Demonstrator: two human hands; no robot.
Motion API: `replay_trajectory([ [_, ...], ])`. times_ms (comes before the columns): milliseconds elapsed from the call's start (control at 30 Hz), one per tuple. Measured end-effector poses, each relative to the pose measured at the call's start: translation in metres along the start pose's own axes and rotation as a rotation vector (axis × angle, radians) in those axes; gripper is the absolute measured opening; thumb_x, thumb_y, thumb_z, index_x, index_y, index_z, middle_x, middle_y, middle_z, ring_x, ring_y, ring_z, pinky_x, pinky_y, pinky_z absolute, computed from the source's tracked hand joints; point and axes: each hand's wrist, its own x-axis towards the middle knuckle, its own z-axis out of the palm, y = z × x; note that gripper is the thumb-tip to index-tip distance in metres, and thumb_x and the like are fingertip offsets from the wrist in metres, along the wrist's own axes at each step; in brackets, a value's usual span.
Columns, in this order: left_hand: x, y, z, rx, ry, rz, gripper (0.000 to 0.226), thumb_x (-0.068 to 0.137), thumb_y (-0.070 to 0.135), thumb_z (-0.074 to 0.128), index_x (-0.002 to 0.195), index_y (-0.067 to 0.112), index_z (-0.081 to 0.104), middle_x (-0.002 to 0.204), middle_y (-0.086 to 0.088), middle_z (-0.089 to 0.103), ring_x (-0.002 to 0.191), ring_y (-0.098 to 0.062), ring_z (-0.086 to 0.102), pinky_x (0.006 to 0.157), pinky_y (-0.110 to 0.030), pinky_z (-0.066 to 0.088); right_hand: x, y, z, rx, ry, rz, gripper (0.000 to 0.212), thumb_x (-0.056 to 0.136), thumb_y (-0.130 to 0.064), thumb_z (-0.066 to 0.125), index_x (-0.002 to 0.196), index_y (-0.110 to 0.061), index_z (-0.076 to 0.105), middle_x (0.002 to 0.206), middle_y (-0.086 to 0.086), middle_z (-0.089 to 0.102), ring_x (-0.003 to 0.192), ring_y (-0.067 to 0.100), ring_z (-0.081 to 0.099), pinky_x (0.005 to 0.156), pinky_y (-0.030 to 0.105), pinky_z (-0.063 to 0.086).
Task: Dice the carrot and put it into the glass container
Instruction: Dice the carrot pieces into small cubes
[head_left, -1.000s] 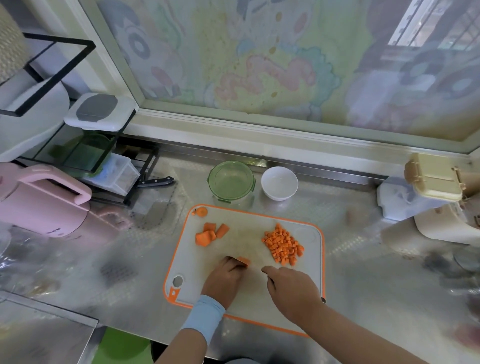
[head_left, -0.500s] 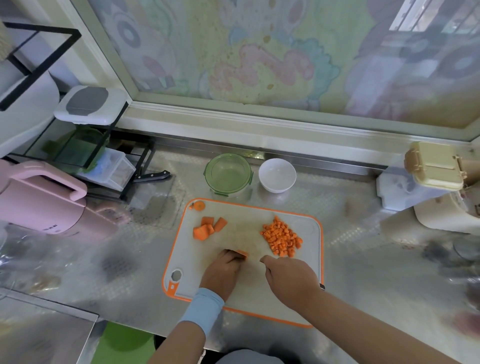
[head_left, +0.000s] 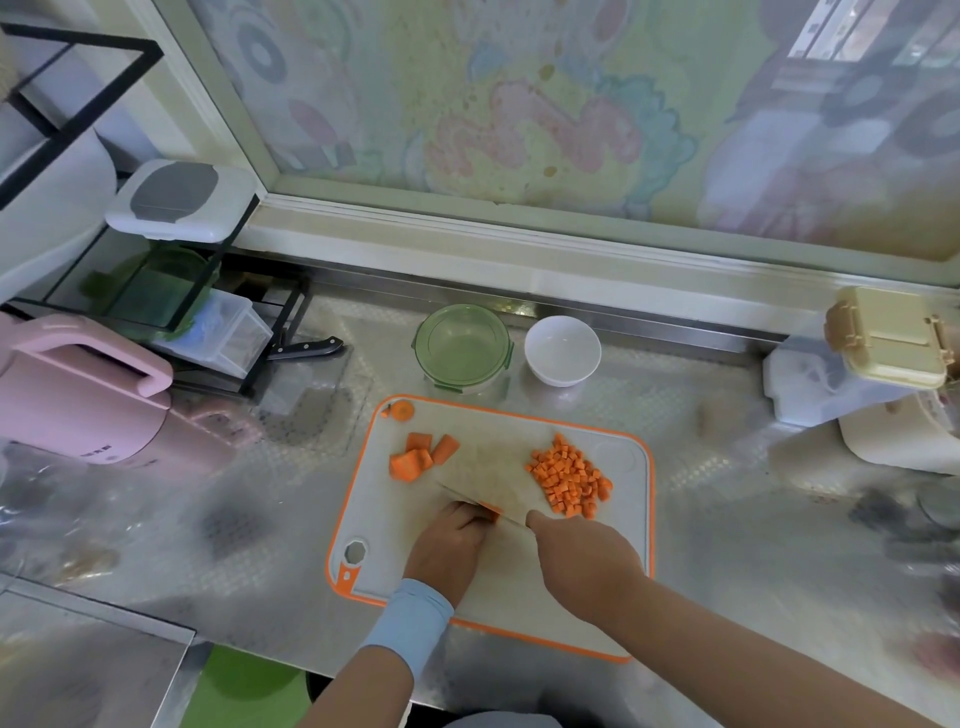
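Observation:
On the white, orange-rimmed cutting board (head_left: 631, 525) my left hand (head_left: 447, 545) presses down on a small carrot piece (head_left: 488, 508) near the board's middle. My right hand (head_left: 587, 564) grips a knife (head_left: 467, 500); its thin blade runs up and left across that piece, right at my left fingertips. A heap of diced carrot (head_left: 569, 478) lies on the board's right side. A few larger carrot chunks (head_left: 421, 454) lie at its left, and the carrot end (head_left: 401, 410) rests in the far left corner. The glass container (head_left: 462, 347), green lid on, stands behind the board.
A white bowl (head_left: 562, 349) sits right of the container. A pink appliance (head_left: 78, 395) and a black rack with a second knife (head_left: 306, 347) stand at the left. A beige box (head_left: 888, 343) and white appliances are at the right. A window ledge borders the counter's far side.
The camera view drifted slightly. My hands stayed over the same carrot piece, and the knife blade now shows across it at my left fingertips.

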Motion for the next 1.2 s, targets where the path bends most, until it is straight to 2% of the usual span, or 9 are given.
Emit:
replay_trajectory([
  [167, -0.001, 0.002, 0.0, -0.017, 0.004, -0.006, 0.028, 0.08, 0.015, 0.049, 0.082, 0.007, 0.075, 0.089, -0.004, 0.07, 0.092, -0.014, 0.055, 0.069, -0.023, 0.054, 0.011, 0.002, 0.011, 0.066, -0.022, 0.029, 0.018, 0.095, -0.008, 0.039, 0.107, -0.021, 0.045, 0.074, 0.002, 0.055, 0.064, 0.023, 0.057, 0.053, 0.038, 0.047],
  [367, -0.002, 0.005, 0.0, -0.018, 0.01, -0.004, 0.029, 0.081, 0.015, 0.049, 0.082, 0.005, 0.076, 0.091, -0.007, 0.07, 0.096, -0.016, 0.052, 0.077, -0.021, 0.049, 0.012, 0.003, 0.017, 0.07, 0.001, 0.036, 0.016, 0.099, -0.014, 0.039, 0.11, -0.02, 0.048, 0.074, 0.0, 0.056, 0.066, 0.021, 0.059, 0.06, 0.04, 0.055],
  [467, -0.003, 0.005, 0.001, -0.015, 0.02, -0.021, 0.029, 0.081, 0.016, 0.048, 0.086, 0.004, 0.075, 0.092, -0.008, 0.069, 0.097, -0.017, 0.051, 0.085, -0.02, 0.043, 0.009, 0.001, 0.017, 0.045, 0.034, 0.026, 0.016, 0.1, -0.014, 0.038, 0.11, -0.02, 0.048, 0.072, 0.0, 0.054, 0.064, 0.021, 0.058, 0.058, 0.038, 0.052],
  [533, -0.005, 0.005, 0.002, -0.016, 0.03, -0.05, 0.03, 0.081, 0.016, 0.048, 0.088, 0.005, 0.075, 0.093, -0.007, 0.07, 0.097, -0.016, 0.051, 0.084, -0.02, 0.044, 0.006, 0.001, 0.017, 0.013, 0.071, 0.012, 0.017, 0.1, -0.014, 0.038, 0.112, -0.02, 0.049, 0.069, -0.002, 0.051, 0.06, 0.02, 0.055, 0.055, 0.037, 0.048],
  [700, -0.007, 0.006, 0.002, -0.004, 0.069, -0.064, 0.028, 0.081, 0.014, 0.048, 0.084, 0.006, 0.075, 0.09, -0.007, 0.07, 0.092, -0.017, 0.052, 0.08, -0.024, 0.046, 0.0, 0.001, 0.014, -0.047, 0.13, -0.032, 0.021, 0.1, -0.015, 0.037, 0.116, -0.021, 0.05, 0.064, -0.005, 0.042, 0.056, 0.02, 0.048, 0.046, 0.031, 0.028],
  [767, -0.008, 0.006, 0.003, -0.003, 0.076, -0.072, 0.028, 0.082, 0.014, 0.048, 0.084, 0.007, 0.075, 0.09, -0.006, 0.07, 0.093, -0.017, 0.052, 0.08, -0.024, 0.046, -0.002, 0.002, 0.013, -0.048, 0.125, -0.033, 0.021, 0.1, -0.016, 0.037, 0.116, -0.021, 0.051, 0.065, -0.005, 0.045, 0.057, 0.021, 0.048, 0.047, 0.031, 0.03],
  [900, -0.01, 0.004, 0.005, -0.008, 0.071, -0.085, 0.026, 0.083, 0.014, 0.05, 0.084, 0.007, 0.075, 0.091, -0.005, 0.07, 0.094, -0.016, 0.053, 0.081, -0.023, 0.046, -0.005, 0.005, 0.014, -0.019, 0.104, -0.006, 0.018, 0.1, -0.017, 0.039, 0.112, -0.022, 0.051, 0.07, -0.001, 0.056, 0.06, 0.024, 0.055, 0.055, 0.034, 0.045],
  [1200, -0.01, -0.001, 0.008, -0.021, 0.051, -0.056, 0.025, 0.082, 0.014, 0.051, 0.084, 0.008, 0.076, 0.09, -0.004, 0.07, 0.094, -0.016, 0.054, 0.083, -0.022, 0.046, -0.013, 0.006, 0.012, 0.024, 0.059, 0.026, 0.013, 0.101, -0.019, 0.036, 0.105, -0.022, 0.048, 0.07, -0.002, 0.054, 0.063, 0.019, 0.058, 0.056, 0.033, 0.045],
])
